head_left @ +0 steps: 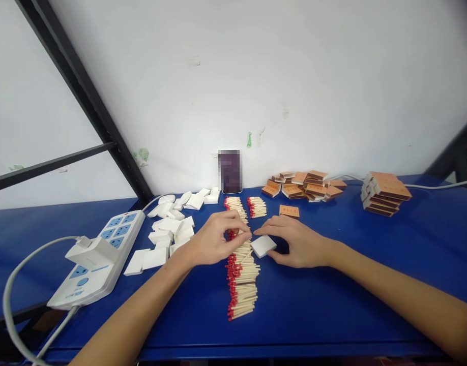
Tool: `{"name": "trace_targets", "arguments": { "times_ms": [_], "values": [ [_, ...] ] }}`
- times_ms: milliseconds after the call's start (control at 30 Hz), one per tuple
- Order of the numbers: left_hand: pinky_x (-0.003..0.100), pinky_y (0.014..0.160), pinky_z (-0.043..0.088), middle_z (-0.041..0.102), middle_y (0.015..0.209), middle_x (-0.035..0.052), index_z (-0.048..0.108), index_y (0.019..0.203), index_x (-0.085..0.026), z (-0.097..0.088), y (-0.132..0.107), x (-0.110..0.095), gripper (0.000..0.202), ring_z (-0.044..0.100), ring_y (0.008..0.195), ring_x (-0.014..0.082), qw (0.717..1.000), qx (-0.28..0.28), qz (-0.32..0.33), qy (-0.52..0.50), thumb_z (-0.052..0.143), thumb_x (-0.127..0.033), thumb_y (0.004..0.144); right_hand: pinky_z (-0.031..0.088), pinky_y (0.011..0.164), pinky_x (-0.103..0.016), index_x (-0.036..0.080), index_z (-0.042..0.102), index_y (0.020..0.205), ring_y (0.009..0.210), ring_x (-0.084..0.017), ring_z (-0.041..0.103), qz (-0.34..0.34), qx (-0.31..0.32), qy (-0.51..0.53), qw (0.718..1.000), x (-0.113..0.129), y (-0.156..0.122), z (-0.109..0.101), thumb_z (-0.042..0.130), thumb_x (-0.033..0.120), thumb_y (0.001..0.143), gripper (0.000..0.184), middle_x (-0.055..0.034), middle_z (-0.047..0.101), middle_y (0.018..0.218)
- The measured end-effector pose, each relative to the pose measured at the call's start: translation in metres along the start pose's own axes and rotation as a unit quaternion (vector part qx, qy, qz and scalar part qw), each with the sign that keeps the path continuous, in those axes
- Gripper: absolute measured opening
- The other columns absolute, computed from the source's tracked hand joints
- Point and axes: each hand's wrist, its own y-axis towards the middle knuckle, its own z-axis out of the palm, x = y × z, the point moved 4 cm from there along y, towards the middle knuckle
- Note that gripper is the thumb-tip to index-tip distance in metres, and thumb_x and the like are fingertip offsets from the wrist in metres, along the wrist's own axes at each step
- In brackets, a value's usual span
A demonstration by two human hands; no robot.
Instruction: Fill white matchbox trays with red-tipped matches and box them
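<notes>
A long row of red-tipped matches [243, 274] runs down the middle of the blue table. Over its upper half is my left hand [222, 236], thumb and fingers curled into a pinch; whatever may be between the fingertips is hidden. Just right of the row, my right hand [294, 240] grips a small white matchbox tray [264, 246] between thumb and fingers. The tray lies tilted, and its inside does not show. A short separate bunch of matches [257, 207] lies beyond both hands, with a single orange matchbox [289, 211] to its right.
Many white matchbox trays [172, 223] lie scattered on the left, beside a white power strip [104, 259] with a plugged-in charger. A phone [230, 172] leans on the wall. Orange matchboxes are in a loose pile [305, 185] and a neat stack [386, 193] at the right.
</notes>
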Motion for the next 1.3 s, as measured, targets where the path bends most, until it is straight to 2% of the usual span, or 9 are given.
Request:
{"name": "trace_targets", "arguments": {
  "times_ms": [133, 333, 533, 767, 900, 1067, 1133, 1233, 1300],
  "values": [
    [0.029, 0.076, 0.046, 0.058, 0.096, 0.0053, 0.075, 0.098, -0.022, 0.01, -0.003, -0.009, 0.019, 0.058, 0.085, 0.0166, 0.996, 0.065, 0.013, 0.055, 0.058, -0.022, 0.09, 0.048, 0.083, -0.039, 0.019, 0.064, 0.119, 0.091, -0.024, 0.06, 0.003, 0.01, -0.018, 1.0, -0.002, 0.001, 0.001, 0.064, 0.022, 0.078, 0.04, -0.0084, 0.066, 0.1],
    [0.039, 0.097, 0.045, 0.057, 0.115, 0.0091, 0.075, 0.1, -0.022, 0.013, -0.005, -0.015, 0.019, 0.056, 0.105, 0.0237, 0.988, 0.094, 0.039, 0.12, 0.064, -0.027, 0.086, 0.051, 0.078, -0.035, 0.024, 0.054, 0.138, 0.09, -0.021, 0.059, 0.028, 0.003, 0.016, 0.999, -0.011, -0.001, -0.003, 0.052, 0.022, 0.091, 0.047, -0.0076, 0.06, 0.104],
    [0.036, 0.096, 0.046, 0.055, 0.118, 0.0095, 0.075, 0.092, -0.021, 0.015, -0.006, -0.013, 0.016, 0.06, 0.101, 0.0213, 0.984, 0.121, 0.043, 0.121, 0.06, -0.02, 0.086, 0.052, 0.091, -0.041, 0.029, 0.04, 0.151, 0.102, -0.023, 0.06, 0.067, -0.024, 0.025, 0.997, -0.016, -0.001, 0.0, 0.04, 0.024, 0.1, 0.052, -0.0092, 0.059, 0.117],
    [0.037, 0.094, 0.048, 0.058, 0.117, 0.0086, 0.074, 0.085, -0.022, 0.012, -0.006, -0.014, 0.018, 0.062, 0.103, 0.0225, 0.99, 0.115, 0.03, 0.072, 0.06, -0.012, 0.078, 0.051, 0.094, -0.043, 0.026, 0.056, 0.137, 0.108, -0.025, 0.059, 0.048, -0.047, 0.001, 0.998, -0.019, -0.001, 0.0, 0.033, 0.021, 0.1, 0.044, -0.0106, 0.062, 0.12],
    [0.039, 0.094, 0.043, 0.061, 0.116, 0.0063, 0.074, 0.085, -0.023, 0.008, -0.004, -0.011, 0.018, 0.061, 0.106, 0.0231, 0.996, 0.054, 0.017, 0.066, 0.058, -0.014, 0.08, 0.051, 0.092, -0.044, 0.024, 0.056, 0.131, 0.104, -0.025, 0.06, 0.064, -0.064, -0.007, 0.996, -0.021, -0.001, -0.001, 0.034, 0.021, 0.101, 0.038, -0.0105, 0.065, 0.116],
    [0.038, 0.085, 0.041, 0.069, 0.083, 0.003, 0.068, 0.074, -0.018, 0.004, -0.004, 0.007, 0.019, 0.063, 0.077, 0.0179, 0.992, -0.124, -0.03, 0.014, 0.053, -0.021, 0.086, 0.051, 0.083, -0.044, 0.024, 0.049, 0.141, 0.095, -0.027, 0.06, 0.079, -0.02, -0.046, 0.996, -0.018, -0.002, 0.002, 0.037, 0.025, 0.1, 0.043, -0.0106, 0.068, 0.106],
    [0.035, 0.078, 0.044, 0.068, 0.073, 0.0038, 0.066, 0.07, -0.017, 0.005, -0.006, 0.021, 0.027, 0.062, 0.071, 0.018, 0.976, -0.191, -0.074, -0.076, 0.051, -0.028, 0.09, 0.052, 0.078, -0.04, 0.024, 0.054, 0.138, 0.089, -0.025, 0.06, 0.075, 0.006, -0.066, 0.995, -0.015, -0.003, 0.002, 0.04, 0.025, 0.098, 0.041, -0.0102, 0.066, 0.102],
    [0.033, 0.067, 0.047, 0.067, 0.068, 0.006, 0.067, 0.069, -0.015, 0.011, -0.006, 0.038, 0.036, 0.061, 0.062, 0.0182, 0.924, -0.252, -0.096, -0.272, 0.045, -0.033, 0.091, 0.051, 0.068, -0.033, 0.024, 0.059, 0.129, 0.075, -0.019, 0.06, 0.083, 0.045, -0.078, 0.992, -0.012, -0.004, 0.001, 0.048, 0.025, 0.095, 0.036, -0.0082, 0.06, 0.102],
    [0.032, 0.063, 0.047, 0.065, 0.065, 0.0056, 0.066, 0.066, -0.015, 0.013, -0.006, 0.044, 0.036, 0.06, 0.058, 0.0174, 0.896, -0.287, -0.107, -0.321, 0.046, -0.034, 0.089, 0.05, 0.066, -0.032, 0.025, 0.062, 0.118, 0.071, -0.017, 0.059, 0.086, 0.055, -0.073, 0.992, -0.01, -0.004, 0.0, 0.05, 0.023, 0.093, 0.028, -0.0066, 0.057, 0.103]
  ]
}}
